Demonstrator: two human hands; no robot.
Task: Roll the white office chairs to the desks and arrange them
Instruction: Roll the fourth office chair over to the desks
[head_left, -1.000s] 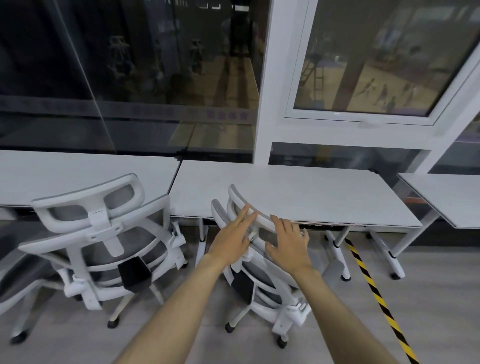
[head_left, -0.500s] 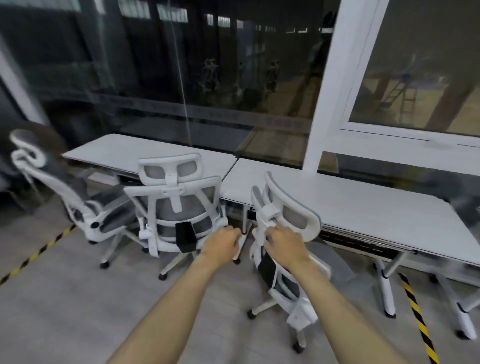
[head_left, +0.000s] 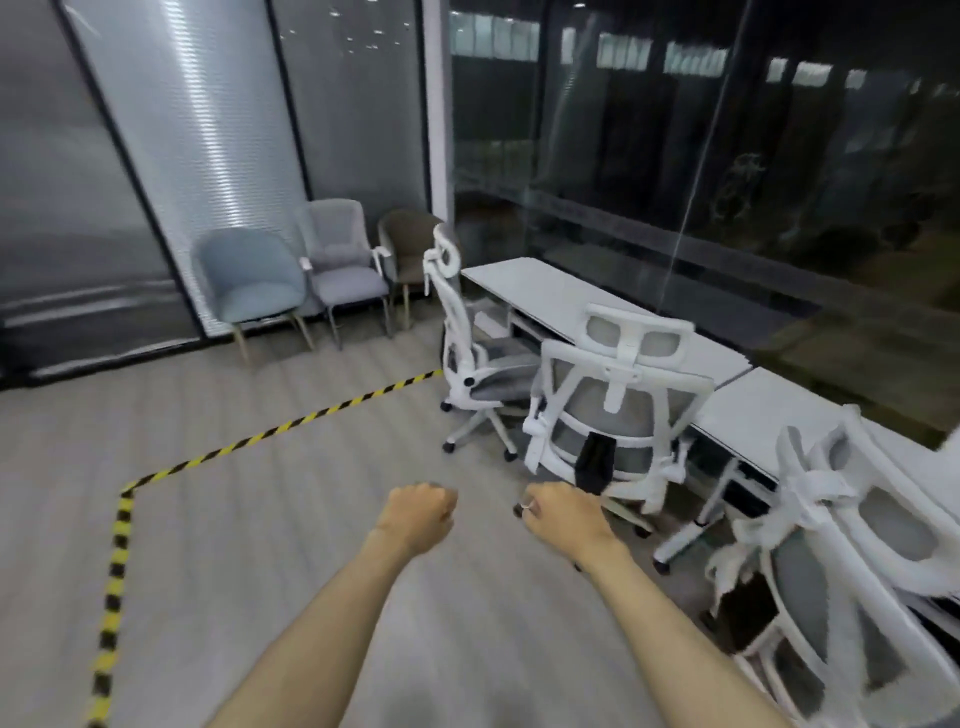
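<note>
Three white office chairs with grey mesh stand along a row of white desks (head_left: 553, 299) on the right. The far chair (head_left: 467, 338) is turned sideways at the desk's end. The middle chair (head_left: 618, 410) has its back to me, tucked against the desk. The nearest chair (head_left: 857, 566) is at the right edge, partly cut off and blurred. My left hand (head_left: 420, 514) and my right hand (head_left: 563, 519) hang in the air over the floor with curled fingers, holding nothing and touching no chair.
A blue armchair (head_left: 249, 275), a grey one (head_left: 345, 265) and a brown one (head_left: 410, 244) line the frosted glass wall at the back. Yellow-black tape (head_left: 280, 431) runs across the grey floor. Dark glass stands behind the desks.
Both hands have come off the nearest chair's headrest and curled into fists. The view has swung left, so that chair now sits at the right edge.
</note>
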